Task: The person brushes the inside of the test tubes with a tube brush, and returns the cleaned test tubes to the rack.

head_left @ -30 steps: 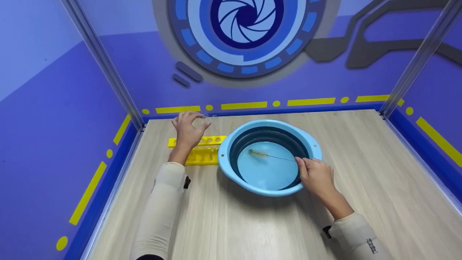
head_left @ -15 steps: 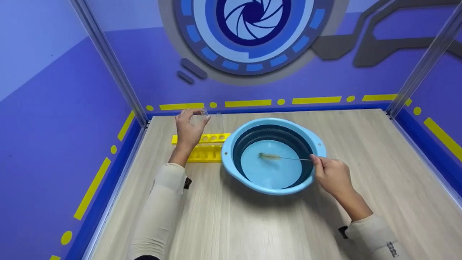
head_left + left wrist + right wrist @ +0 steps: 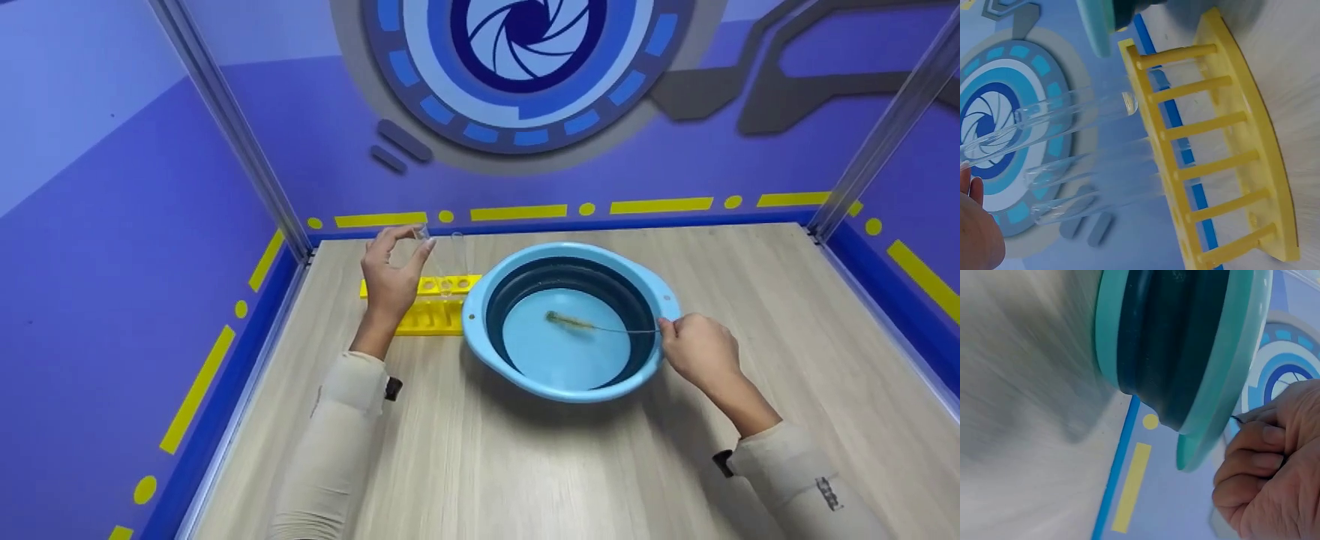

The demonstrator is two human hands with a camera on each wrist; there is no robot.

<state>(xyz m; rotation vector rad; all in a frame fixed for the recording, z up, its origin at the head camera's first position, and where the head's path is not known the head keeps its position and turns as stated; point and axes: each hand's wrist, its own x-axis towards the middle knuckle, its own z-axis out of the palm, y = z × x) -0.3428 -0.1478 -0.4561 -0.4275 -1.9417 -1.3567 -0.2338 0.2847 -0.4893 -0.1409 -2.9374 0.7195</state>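
Note:
My left hand (image 3: 390, 277) pinches a clear test tube (image 3: 1106, 109) near its mouth, between thumb and fingers. The tube leans, its rounded bottom just above the top bar of a yellow test tube rack (image 3: 1275, 185). Several other clear tubes, including one test tube (image 3: 1089, 199) at the near end, stand in the rack. My right hand (image 3: 701, 345) grips the thin wire handle of a test tube brush (image 3: 571, 321) beside the basin's right rim. The bristles lie inside a blue collapsible basin (image 3: 474, 300); the handle crosses its rim. In the right wrist view, the bristles are hidden.
The basin stands close against the rack's right end, overlapping it in the head view. A wooden tabletop (image 3: 480, 465) lies under everything. A patterned blue wall (image 3: 645, 172) rises behind, with side walls left and right.
My left thumb and fingers have closed on the tube and raised it, so its bottom shows above the rack. My right hand has moved right, drawing the brush toward the basin's right side.

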